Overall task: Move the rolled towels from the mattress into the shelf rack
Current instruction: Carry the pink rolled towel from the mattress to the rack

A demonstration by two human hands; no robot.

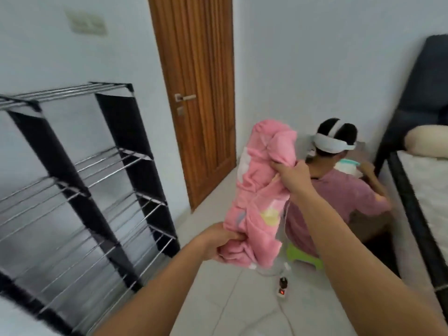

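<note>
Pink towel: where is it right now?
In the head view the pink towel is mid-air at centre frame, gripped by the left hand below and the right hand above, right of the shelf rack.

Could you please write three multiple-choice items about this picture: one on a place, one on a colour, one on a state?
1. Where is the rack relative to the towel?
A. to its left
B. to its right
C. behind the door

2. What colour is the towel?
A. blue
B. pink
C. white

3. How is the towel held?
A. by the left hand only
B. by the right hand only
C. by both hands

Answers:
1. A: the rack stands by the left wall, the towel is in mid-frame.
2. B: its cloth is pink with small pale patches.
3. C: the left hand has a grip on the lower end, the right hand on the upper part.
</note>
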